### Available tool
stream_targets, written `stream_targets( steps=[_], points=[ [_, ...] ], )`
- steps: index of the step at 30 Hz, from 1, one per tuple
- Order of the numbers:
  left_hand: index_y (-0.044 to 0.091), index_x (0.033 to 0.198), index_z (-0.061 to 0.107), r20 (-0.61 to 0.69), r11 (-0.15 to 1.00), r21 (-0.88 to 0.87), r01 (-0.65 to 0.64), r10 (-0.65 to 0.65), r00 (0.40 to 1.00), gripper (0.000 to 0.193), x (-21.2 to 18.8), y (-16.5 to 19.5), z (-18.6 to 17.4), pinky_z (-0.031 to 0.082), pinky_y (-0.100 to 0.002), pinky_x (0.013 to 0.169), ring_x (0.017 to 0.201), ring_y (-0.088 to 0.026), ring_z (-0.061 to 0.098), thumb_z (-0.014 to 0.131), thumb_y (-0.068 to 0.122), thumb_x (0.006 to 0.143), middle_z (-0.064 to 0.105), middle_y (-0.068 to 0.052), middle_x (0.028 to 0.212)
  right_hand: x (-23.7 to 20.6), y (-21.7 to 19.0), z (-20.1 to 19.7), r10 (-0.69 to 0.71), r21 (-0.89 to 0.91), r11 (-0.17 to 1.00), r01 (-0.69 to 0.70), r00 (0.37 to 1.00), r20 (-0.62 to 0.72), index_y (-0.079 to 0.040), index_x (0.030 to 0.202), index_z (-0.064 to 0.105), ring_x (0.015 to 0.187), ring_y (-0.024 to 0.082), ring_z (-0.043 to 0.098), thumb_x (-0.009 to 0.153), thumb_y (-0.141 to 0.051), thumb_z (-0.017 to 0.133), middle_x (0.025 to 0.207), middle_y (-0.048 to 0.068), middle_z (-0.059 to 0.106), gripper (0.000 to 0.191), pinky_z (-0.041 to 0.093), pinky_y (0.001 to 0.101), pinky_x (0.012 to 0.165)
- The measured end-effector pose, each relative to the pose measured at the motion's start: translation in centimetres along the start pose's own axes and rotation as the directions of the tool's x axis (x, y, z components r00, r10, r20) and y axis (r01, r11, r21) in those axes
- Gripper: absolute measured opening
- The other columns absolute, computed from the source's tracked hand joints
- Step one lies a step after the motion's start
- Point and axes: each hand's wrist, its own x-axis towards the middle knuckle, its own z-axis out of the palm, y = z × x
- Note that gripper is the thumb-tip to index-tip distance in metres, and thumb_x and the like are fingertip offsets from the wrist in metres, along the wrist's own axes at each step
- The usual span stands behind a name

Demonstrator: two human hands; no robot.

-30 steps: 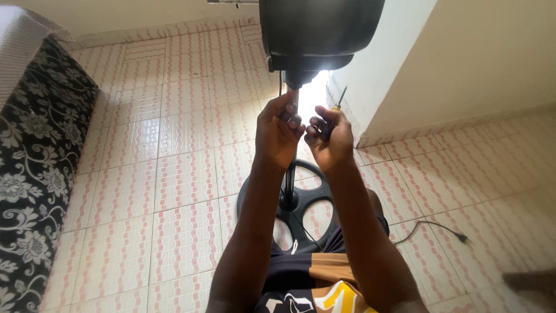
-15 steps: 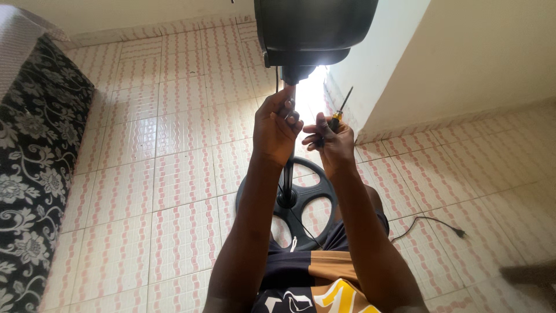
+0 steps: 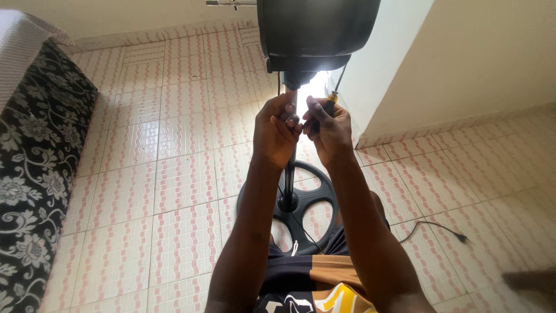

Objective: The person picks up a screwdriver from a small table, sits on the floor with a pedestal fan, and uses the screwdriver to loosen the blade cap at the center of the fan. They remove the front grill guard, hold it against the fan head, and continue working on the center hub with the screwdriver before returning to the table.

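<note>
1. Grip: the left hand [image 3: 277,132] is closed around the upright black pole [image 3: 289,174] of a standing fan, just under the motor housing [image 3: 317,32]. The right hand [image 3: 329,128] is closed on a screwdriver [image 3: 332,98] with a yellow-and-black handle, its fingertips pressed to the pole beside the left hand.
2. Step in hand, as judged: work at the joint where pole meets housing. It is best done with the pole held dead still by the left hand and the housing's weight kept centred over the pole. Whether the tip is seated cannot be told; the joint is washed out by glare.
3. Pole: slim, round, smooth dark metal, standing vertically between the two forearms.
4. Housing: rounded, matt black plastic, directly above both hands, cut off by the top edge.
5. Base [image 3: 301,203]: black, circular, spoked, flat on the floor below the hands.
6. Cord [image 3: 431,227]: thin, black, lying loose with its plug unconnected, to the right of the base.
7. Floor [image 3: 174,174]: glossy square tiles, pale with pink wavy pattern.
8. Furniture [image 3: 35,174]: black fabric with white floral print, at the left edge.
9. Wall [image 3: 463,58]: plain, cream, matt.
</note>
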Motion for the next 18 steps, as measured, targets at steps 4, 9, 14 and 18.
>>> stream_targets(
  steps=[4, 9, 14, 18],
  points=[
    [0.005, 0.114, 0.07, -0.044, 0.998, 0.047, 0.03, -0.028, 0.999, 0.027, 0.0, 0.6, 0.0, 0.048, -0.021, 0.058, 0.06, -0.004, 0.055, 0.062, 0.027, 0.1, 0.057, 0.007, 0.074, 0.4, -0.4, 0.9, 0.006, 0.037, 0.999, -0.007, 1.0, 0.006, -0.006, 0.103, 0.07, 0.062, 0.012, 0.068, 0.091, -0.019, 0.079, 0.084, 0.009, 0.075, 0.02, 0.048, 0.0223, 0.051],
    [0.005, 0.109, 0.071, -0.007, 0.998, 0.064, 0.008, -0.008, 1.0, 0.023, -0.1, 0.7, -0.1, 0.046, -0.022, 0.054, 0.058, -0.003, 0.054, 0.064, 0.025, 0.101, 0.057, 0.007, 0.074, 0.3, -0.3, 1.8, -0.07, -0.018, 0.997, 0.07, 0.997, 0.028, -0.008, 0.095, 0.07, 0.06, 0.01, 0.067, 0.092, -0.016, 0.078, 0.08, 0.005, 0.073, 0.011, 0.046, 0.0207, 0.049],
    [0.008, 0.102, 0.07, -0.002, 0.999, 0.044, 0.01, -0.01, 1.0, 0.019, -0.1, 0.5, -0.1, 0.047, -0.022, 0.053, 0.057, -0.003, 0.054, 0.063, 0.025, 0.099, 0.057, 0.008, 0.073, 0.7, 0.1, 2.1, -0.177, 0.012, 0.984, 0.176, 0.981, 0.08, -0.007, 0.092, 0.069, 0.063, 0.008, 0.064, 0.097, -0.012, 0.083, 0.076, 0.002, 0.067, 0.015, 0.044, 0.0205, 0.052],
    [0.012, 0.087, 0.065, 0.007, 0.997, 0.068, -0.023, 0.022, 1.0, 0.02, -0.1, 0.4, 0.2, 0.047, -0.021, 0.051, 0.055, -0.004, 0.054, 0.063, 0.028, 0.1, 0.056, 0.006, 0.068, 0.6, 0.0, 2.6, -0.19, -0.089, 0.977, 0.192, 0.981, 0.035, -0.007, 0.094, 0.071, 0.066, 0.008, 0.069, 0.092, -0.013, 0.081, 0.079, 0.003, 0.072, 0.011, 0.05, 0.0207, 0.053]
  ],
)
